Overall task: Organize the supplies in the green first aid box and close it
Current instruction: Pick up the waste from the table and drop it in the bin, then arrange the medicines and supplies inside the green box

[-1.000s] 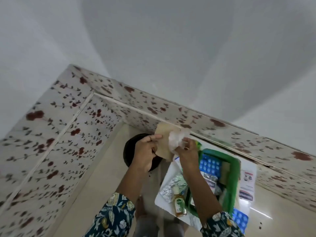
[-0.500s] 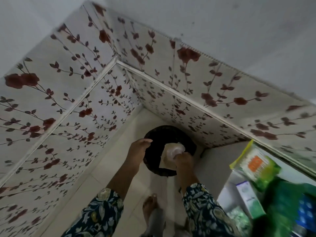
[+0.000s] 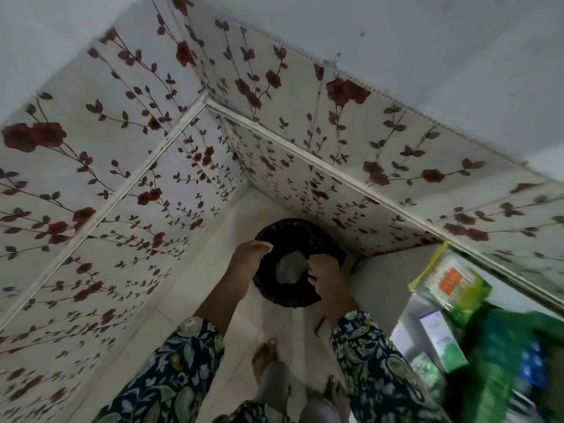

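Note:
The green first aid box (image 3: 494,358) shows blurred at the lower right, with a blue blister pack (image 3: 532,361) in it. My two hands are off to its left, over a round black bin (image 3: 293,232) on the floor. A crumpled grey-white wad (image 3: 290,268) lies inside the bin. My left hand (image 3: 248,257) hovers over the bin's left rim with nothing in it. Just right of the wad is my right hand (image 3: 325,274), fingers loosely spread near its edge.
Beside the box lie a white-and-green carton (image 3: 442,340), a clear bag with an orange-and-green pack (image 3: 451,285) and a foil strip (image 3: 425,370). Floral-papered walls (image 3: 122,193) form a corner behind the bin. My bare feet (image 3: 265,355) stand on the pale floor.
I turned left from the box to the bin. The brown paper and white wad held in both hands a second ago went down into the bin; both hands are now empty.

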### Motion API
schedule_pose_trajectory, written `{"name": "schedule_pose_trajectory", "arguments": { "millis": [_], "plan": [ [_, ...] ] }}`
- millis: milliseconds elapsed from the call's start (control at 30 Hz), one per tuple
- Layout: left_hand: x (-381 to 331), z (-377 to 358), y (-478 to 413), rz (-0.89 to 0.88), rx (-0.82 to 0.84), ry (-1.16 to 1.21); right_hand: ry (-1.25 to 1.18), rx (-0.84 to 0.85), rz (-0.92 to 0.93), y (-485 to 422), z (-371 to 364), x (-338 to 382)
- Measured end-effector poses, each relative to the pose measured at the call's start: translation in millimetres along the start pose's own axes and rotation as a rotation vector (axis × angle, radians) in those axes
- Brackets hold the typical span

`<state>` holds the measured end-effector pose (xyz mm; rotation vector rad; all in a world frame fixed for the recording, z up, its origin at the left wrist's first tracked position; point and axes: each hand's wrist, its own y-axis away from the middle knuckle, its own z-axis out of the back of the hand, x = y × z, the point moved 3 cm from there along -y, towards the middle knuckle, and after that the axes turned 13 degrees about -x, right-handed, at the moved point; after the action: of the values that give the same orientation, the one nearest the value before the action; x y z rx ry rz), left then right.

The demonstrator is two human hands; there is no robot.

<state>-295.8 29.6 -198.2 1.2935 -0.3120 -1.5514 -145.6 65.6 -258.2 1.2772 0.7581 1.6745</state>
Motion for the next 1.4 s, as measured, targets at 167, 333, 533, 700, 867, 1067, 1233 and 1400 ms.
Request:
{"name": "schedule_pose_trajectory", "arguments": {
  "millis": [167, 333, 533, 700, 867, 1067, 1233, 1400],
  "plan": [
    [-30, 8, 57, -0.062, 0.09, -0.04, -0.091, 0.016, 0.023, 77, 51, 22],
    [-47, -3, 138, -0.083, 0.197, -0.127, -0.143, -0.07, 0.041, 146, 128, 11],
    [-19, -47, 192, -0.143, 0.303, -0.269, -0.24, -0.211, 0.059, 176, 208, -25],
    [24, -91, 224, -0.202, 0.334, -0.433, -0.207, -0.297, 0.095, 179, 262, -65],
    [62, -127, 237, -0.429, 0.309, -0.828, -0.119, -0.367, 0.213, 177, 294, -84],
    [74, -148, 246, -0.544, 0.12, -1.052, 0.068, -0.404, 0.364, 168, 308, -93],
    [75, -151, 241, -0.507, 0.078, -1.033, 0.295, -0.325, 0.512, 190, 287, -105],
    [79, -145, 235, -0.45, 0.119, -0.938, 0.728, -0.281, 0.572, 196, 241, -130]
  ]
}}
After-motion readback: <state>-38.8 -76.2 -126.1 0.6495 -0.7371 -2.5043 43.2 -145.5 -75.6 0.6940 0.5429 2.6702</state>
